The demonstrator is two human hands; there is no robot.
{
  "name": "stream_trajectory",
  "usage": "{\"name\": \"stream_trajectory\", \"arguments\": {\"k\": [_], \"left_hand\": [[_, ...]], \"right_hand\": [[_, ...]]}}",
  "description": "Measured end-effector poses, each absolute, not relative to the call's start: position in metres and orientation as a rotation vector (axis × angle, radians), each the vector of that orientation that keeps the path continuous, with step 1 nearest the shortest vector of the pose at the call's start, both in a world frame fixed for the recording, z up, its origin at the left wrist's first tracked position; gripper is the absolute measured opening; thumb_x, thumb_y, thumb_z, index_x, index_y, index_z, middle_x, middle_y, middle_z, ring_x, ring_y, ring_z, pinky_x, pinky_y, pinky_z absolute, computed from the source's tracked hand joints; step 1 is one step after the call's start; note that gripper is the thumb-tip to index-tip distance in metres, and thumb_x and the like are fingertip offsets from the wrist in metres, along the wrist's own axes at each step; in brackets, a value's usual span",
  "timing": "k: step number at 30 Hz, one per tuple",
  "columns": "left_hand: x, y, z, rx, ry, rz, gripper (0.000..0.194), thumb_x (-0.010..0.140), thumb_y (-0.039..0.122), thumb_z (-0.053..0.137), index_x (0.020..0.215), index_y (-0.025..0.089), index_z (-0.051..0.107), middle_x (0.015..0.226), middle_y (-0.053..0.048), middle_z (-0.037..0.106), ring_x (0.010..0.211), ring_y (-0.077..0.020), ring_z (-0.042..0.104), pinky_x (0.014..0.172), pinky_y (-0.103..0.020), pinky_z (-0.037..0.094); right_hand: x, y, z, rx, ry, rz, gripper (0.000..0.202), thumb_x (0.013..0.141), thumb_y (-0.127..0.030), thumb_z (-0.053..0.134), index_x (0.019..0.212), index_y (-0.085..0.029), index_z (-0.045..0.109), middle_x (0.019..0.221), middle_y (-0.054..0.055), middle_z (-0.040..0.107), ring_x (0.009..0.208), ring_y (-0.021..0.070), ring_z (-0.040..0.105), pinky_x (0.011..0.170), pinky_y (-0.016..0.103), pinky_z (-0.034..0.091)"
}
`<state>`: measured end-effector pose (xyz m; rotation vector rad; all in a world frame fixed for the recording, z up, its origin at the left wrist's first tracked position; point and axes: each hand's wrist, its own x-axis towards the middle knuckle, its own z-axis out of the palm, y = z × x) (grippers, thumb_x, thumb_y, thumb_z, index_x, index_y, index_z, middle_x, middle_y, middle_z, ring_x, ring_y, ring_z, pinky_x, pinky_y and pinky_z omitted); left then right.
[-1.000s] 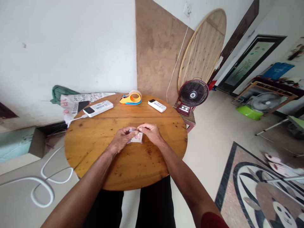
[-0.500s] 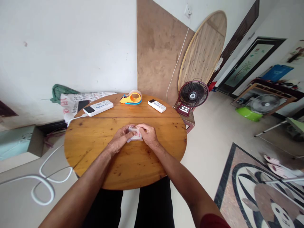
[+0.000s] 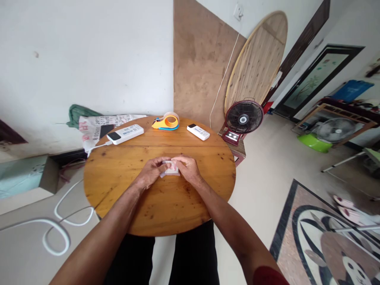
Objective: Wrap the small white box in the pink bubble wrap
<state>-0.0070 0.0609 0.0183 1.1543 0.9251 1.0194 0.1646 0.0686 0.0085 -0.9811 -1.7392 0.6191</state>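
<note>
Between my two hands, just over the middle of a round wooden table (image 3: 166,206), is a small whitish packet with pink print and a clear, plastic-looking edge (image 3: 171,171). What is inside it I cannot make out. My left hand (image 3: 152,171) grips its left side, with the thumb lying across the face. At the upper right edge, the thumb and fingers of my right hand (image 3: 187,167) pinch it. Both sets of fingertips nearly meet along the top edge and partly cover the packet.
Toward the table's back stand an orange and blue tape dispenser (image 3: 166,122), a white power bank (image 3: 198,132) and a larger white device (image 3: 126,133) with a cable attached. A dark red fan (image 3: 244,118) sits on a stool at the right. White cable (image 3: 56,237) loops at lower left.
The view has shifted slightly, so everything sits a little further right. Both hands keep hold of the packet, with only a small shift of the fingers.
</note>
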Motion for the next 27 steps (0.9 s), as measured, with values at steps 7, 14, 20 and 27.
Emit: {"name": "stream_trajectory", "arguments": {"k": [7,14,20,27], "left_hand": [[-0.008,0.06,0.023,1.123,0.915,1.003,0.065,0.049,0.05,0.086,0.101,0.015,0.07,0.085,-0.004,0.072,0.069,-0.0161,0.062,0.067,-0.027,0.046],[-0.01,0.061,0.022,1.081,0.931,1.045,0.073,0.048,0.055,0.086,0.105,0.013,0.069,0.088,-0.007,0.073,0.075,-0.0183,0.063,0.072,-0.03,0.047],[-0.005,0.062,0.018,1.081,0.93,1.13,0.068,0.053,0.056,0.083,0.104,0.013,0.069,0.085,-0.006,0.072,0.072,-0.0169,0.061,0.069,-0.028,0.047],[-0.005,0.064,0.018,1.343,1.023,1.155,0.062,0.065,0.064,0.071,0.104,0.015,0.071,0.093,-0.007,0.073,0.088,-0.0239,0.063,0.081,-0.031,0.048]], "right_hand": [[0.169,0.069,0.01,-0.953,-1.87,0.531,0.024,0.089,-0.028,0.052,0.094,-0.023,0.076,0.097,0.005,0.075,0.089,0.0181,0.068,0.086,0.03,0.05],[0.172,0.059,0.021,-1.043,-2.097,0.251,0.032,0.091,-0.023,0.045,0.109,-0.022,0.071,0.111,0.005,0.072,0.103,0.0188,0.063,0.097,0.034,0.04],[0.168,0.047,0.031,-1.071,-2.24,0.098,0.038,0.093,-0.031,0.048,0.127,-0.018,0.06,0.128,0.01,0.064,0.116,0.0217,0.056,0.101,0.037,0.035],[0.168,0.048,0.03,-1.096,-2.337,0.058,0.049,0.09,-0.035,0.056,0.135,-0.016,0.051,0.134,0.013,0.058,0.123,0.0245,0.05,0.104,0.04,0.033]]}}
